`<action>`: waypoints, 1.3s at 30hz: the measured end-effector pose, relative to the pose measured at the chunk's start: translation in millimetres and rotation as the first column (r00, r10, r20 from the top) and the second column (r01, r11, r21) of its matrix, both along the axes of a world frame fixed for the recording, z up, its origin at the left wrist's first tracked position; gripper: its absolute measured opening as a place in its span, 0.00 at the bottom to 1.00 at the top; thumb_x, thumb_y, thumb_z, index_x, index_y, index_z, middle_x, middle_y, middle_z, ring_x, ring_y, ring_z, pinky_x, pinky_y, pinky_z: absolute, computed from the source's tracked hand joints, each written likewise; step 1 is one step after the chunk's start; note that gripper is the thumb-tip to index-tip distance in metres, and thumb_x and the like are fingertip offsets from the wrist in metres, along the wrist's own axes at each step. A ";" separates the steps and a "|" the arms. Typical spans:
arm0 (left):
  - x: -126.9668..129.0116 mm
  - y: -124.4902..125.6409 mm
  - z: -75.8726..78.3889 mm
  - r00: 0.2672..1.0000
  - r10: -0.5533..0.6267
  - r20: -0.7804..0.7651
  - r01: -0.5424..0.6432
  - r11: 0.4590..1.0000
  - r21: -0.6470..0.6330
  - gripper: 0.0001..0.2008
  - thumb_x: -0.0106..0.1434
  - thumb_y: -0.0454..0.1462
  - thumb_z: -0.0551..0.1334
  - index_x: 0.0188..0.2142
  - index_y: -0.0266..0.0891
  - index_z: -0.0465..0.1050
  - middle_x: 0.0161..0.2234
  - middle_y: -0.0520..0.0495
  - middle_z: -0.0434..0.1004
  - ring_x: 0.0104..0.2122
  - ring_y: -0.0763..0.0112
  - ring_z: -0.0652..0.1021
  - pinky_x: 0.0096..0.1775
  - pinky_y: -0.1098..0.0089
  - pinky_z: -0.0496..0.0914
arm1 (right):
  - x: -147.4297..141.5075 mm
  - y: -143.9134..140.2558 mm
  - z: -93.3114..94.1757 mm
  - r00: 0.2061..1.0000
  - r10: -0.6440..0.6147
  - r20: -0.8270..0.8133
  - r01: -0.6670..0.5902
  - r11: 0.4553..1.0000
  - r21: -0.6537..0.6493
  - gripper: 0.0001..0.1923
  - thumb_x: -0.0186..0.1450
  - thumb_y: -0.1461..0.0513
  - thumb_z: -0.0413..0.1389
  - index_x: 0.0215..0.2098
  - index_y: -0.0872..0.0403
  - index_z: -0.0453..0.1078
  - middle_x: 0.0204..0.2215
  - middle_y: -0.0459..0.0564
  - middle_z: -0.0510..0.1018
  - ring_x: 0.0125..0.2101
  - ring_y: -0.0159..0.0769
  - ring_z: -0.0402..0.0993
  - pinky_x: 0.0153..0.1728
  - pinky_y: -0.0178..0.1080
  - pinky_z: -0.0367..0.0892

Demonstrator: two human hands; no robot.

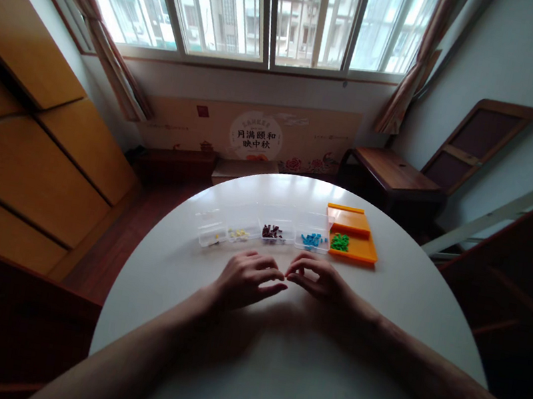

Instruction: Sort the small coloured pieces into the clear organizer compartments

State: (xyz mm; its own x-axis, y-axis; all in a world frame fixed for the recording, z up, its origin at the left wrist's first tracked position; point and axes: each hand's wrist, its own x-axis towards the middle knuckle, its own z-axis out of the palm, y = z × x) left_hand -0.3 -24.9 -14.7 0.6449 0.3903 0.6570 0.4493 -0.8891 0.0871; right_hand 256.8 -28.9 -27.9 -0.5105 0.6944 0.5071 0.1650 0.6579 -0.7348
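A: In the head view, what are the fingers doing?

B: The left hand [246, 278] and right hand [318, 280] face each other over the white table [412, 303], fingertips nearly meeting. On each, the fingers are curled, with the thumb only a little off the index finger. I can't tell whether a tiny piece is pinched between them.

A: How would you do this well?

B: I'd steady both wrists on the table, use just the tips, and press lightly; pieces that small probably slip or flick away easily. The hands also shade the spot, so a little more light might help.

A: And the containers?

B: They stand in a row just beyond the hands. The orange box [362, 248], at the right end, has its lid up and green pieces [340, 242] toward its left side. Beside it, a clear box [310, 249] holds blue pieces [311, 240], and the next one along has dark brown pieces [272, 232].

A: Further left?

B: Pale yellow pieces [237, 233] in another clear compartment, then a last one [210, 242] with a few bits too small to make out.
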 end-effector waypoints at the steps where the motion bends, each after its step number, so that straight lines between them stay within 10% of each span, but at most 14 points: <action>1: 0.2 0.2 0.1 1.000 0.006 0.009 -0.006 1.000 0.012 0.08 0.73 0.44 0.70 0.38 0.45 0.83 0.35 0.52 0.86 0.31 0.74 0.82 0.37 0.67 0.71 | 0.3 0.3 -0.1 1.000 0.007 0.003 -0.007 1.000 -0.008 0.11 0.78 0.54 0.61 0.43 0.52 0.80 0.42 0.52 0.82 0.39 0.36 0.79 0.44 0.40 0.77; 15: -1.6 -3.6 5.3 1.000 0.025 0.011 -0.026 0.987 0.156 0.03 0.72 0.36 0.68 0.42 0.46 0.82 0.35 0.54 0.86 0.29 0.76 0.81 0.34 0.69 0.70 | -1.5 1.9 -1.9 0.998 0.044 -0.040 -0.044 0.999 0.002 0.09 0.77 0.57 0.62 0.49 0.51 0.83 0.42 0.53 0.82 0.42 0.38 0.81 0.44 0.40 0.79; 25: -23.5 13.8 17.6 0.974 0.222 0.054 -0.218 0.974 -0.066 0.07 0.71 0.37 0.67 0.35 0.44 0.83 0.34 0.53 0.85 0.28 0.75 0.79 0.34 0.72 0.70 | -2.2 -2.3 -2.0 0.974 -0.117 0.194 0.076 0.976 0.206 0.14 0.75 0.63 0.62 0.58 0.49 0.78 0.50 0.56 0.81 0.51 0.46 0.77 0.55 0.51 0.77; 33: -74.2 32.4 42.9 0.763 0.641 -0.085 -0.639 0.725 -0.257 0.07 0.67 0.42 0.67 0.36 0.45 0.85 0.37 0.53 0.86 0.29 0.72 0.78 0.32 0.71 0.66 | -5.5 -4.4 -2.9 0.924 -0.174 0.341 0.056 0.942 0.330 0.11 0.77 0.61 0.59 0.56 0.47 0.80 0.50 0.55 0.81 0.50 0.45 0.76 0.53 0.49 0.76; 39: -94.4 40.3 50.6 0.630 0.744 -0.223 -0.767 0.549 -0.332 0.06 0.64 0.43 0.68 0.36 0.48 0.86 0.39 0.54 0.87 0.34 0.66 0.81 0.34 0.69 0.67 | -5.1 -2.5 -2.4 0.931 -0.153 0.333 0.046 0.950 0.308 0.06 0.78 0.62 0.58 0.47 0.49 0.79 0.48 0.54 0.81 0.48 0.44 0.76 0.51 0.47 0.76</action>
State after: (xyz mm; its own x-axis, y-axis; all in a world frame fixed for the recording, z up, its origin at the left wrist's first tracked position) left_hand -94.7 15.4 35.8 0.0249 0.9440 0.3291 0.9538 -0.1209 0.2749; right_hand 251.6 -31.4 -30.3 -0.6275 0.6000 0.4963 0.4505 0.7996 -0.3971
